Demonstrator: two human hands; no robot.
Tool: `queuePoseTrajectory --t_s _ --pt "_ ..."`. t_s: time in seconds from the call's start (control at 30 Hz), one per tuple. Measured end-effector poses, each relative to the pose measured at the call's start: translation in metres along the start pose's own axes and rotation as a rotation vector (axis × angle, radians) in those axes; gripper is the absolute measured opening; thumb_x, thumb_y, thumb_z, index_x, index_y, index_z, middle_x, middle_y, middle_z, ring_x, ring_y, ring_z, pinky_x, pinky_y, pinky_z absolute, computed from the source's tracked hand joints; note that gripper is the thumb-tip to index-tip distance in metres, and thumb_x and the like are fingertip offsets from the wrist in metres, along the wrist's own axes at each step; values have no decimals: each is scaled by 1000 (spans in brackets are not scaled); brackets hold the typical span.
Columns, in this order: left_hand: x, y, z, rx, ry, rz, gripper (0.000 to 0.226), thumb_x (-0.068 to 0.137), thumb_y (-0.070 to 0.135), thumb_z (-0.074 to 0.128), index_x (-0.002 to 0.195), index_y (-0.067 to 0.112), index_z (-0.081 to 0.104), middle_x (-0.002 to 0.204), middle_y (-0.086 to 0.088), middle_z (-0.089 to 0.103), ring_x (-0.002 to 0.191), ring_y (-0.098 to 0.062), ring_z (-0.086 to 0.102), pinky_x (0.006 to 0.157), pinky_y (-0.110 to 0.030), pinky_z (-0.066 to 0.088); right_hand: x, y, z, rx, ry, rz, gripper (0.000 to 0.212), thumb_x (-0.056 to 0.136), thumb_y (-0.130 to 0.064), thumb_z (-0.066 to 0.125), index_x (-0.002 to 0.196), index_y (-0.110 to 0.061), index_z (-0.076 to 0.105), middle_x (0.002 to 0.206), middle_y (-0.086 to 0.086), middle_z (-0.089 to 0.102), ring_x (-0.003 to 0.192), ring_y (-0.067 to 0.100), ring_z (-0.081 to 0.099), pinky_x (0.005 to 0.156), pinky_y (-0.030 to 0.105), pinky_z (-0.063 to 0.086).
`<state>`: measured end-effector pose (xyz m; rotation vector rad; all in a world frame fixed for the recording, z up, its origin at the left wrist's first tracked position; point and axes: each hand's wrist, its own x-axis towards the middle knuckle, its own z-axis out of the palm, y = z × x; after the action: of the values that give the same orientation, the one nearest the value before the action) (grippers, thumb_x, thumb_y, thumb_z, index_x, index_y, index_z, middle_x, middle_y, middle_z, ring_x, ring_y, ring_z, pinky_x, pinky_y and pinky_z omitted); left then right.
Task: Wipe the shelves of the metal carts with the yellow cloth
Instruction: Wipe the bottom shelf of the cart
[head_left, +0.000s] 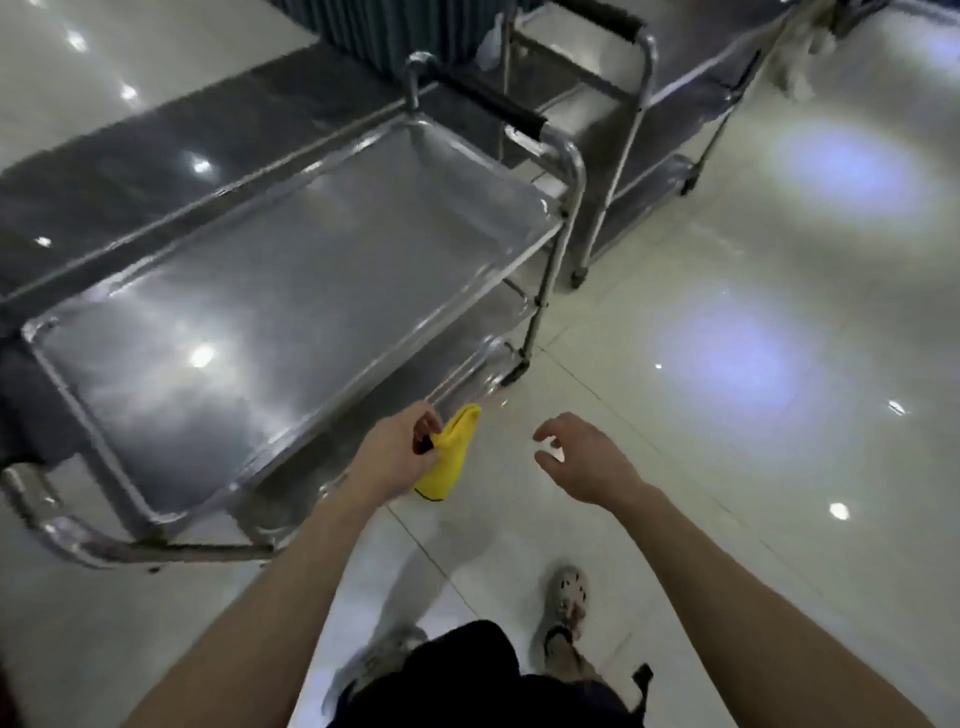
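Standing at the long side of the nearer metal cart (566, 171), with the yellow cloth (451, 452) bunched into a narrow wad and pinched in the curled fingers of the left hand (397, 454). Cloth held just off the rim of the top shelf (249, 312), hanging over the floor (727, 467) rather than over the steel, and touching no shelf. Off to the side, apart from the cloth, the right hand (587, 460): fingers spread and loosely bent, gripping nothing. Below the top shelf, only the corners of the lower shelves (467, 371) in sight; behind, a second metal cart (618, 171), so 2 carts to cover. Probably about to lay the cloth down for a pass, though impossible to say which surfaces are already done, owing to glare all over the metal. Several ways to go wrong from here. First, risk of streaks and missed strips from wiping with a wad instead of a flattened cloth, above all along the raised rim and in the corners. Second, risk of shoving the cart off across the glossy tile by pressing with 1 hand and nothing bracing the frame, given what look like castors under the second cart. Third, risk of dropping the cloth from so light a pinch, then carrying floor grit onto the steel. Last, risk of knocking knuckles or head on the upper rim while reaching into the lower shelves, and of slipping on that shiny floor in an open sandal (566, 605).
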<state>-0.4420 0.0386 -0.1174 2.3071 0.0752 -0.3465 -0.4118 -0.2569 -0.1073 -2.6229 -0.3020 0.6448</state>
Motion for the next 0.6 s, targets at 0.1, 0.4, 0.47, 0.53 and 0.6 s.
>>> queuePoseTrajectory --t_s 0.1,0.4,0.47,0.53,0.6 --pt "-26 -1 22 -70 172 -158 32 88 14 82 102 31 58 89 5 71 80 -18 68 71 -37 55 31 11 -9 -77 -108 -116 31 103 -39 64 131 -25 65 131 -2 58 115 20 66 102 41 52" --pt "-97 -18 77 -133 401 -441 40 94 15 79 108 34 47 101 16 66 89 -17 68 81 -47 60 84 -22 38 -203 -367 -405 43 99 -31 70 140 -24 60 144 0 54 123 27 65 105 43 51" --pt "-106 -26 92 -165 424 -466 43 97 11 77 108 37 44 103 17 65 89 -13 67 82 -48 61 88 -31 62 -216 -400 -445 48 98 -28 70 144 -23 57 148 1 53 127 28 63 106 43 50" --pt "-112 -36 106 -195 442 -452 42 99 7 73 108 37 44 106 13 66 93 -17 68 84 -49 60 94 -36 88 -203 -408 -494 55 96 -24 72 147 -21 53 149 3 53 129 28 61 107 41 49" --pt "-117 -46 123 -230 457 -445 40 101 4 68 107 37 45 106 9 67 95 -21 68 84 -49 60 101 -38 118 -201 -418 -509 65 94 -24 75 152 -21 47 152 2 50 132 28 59 109 40 48"
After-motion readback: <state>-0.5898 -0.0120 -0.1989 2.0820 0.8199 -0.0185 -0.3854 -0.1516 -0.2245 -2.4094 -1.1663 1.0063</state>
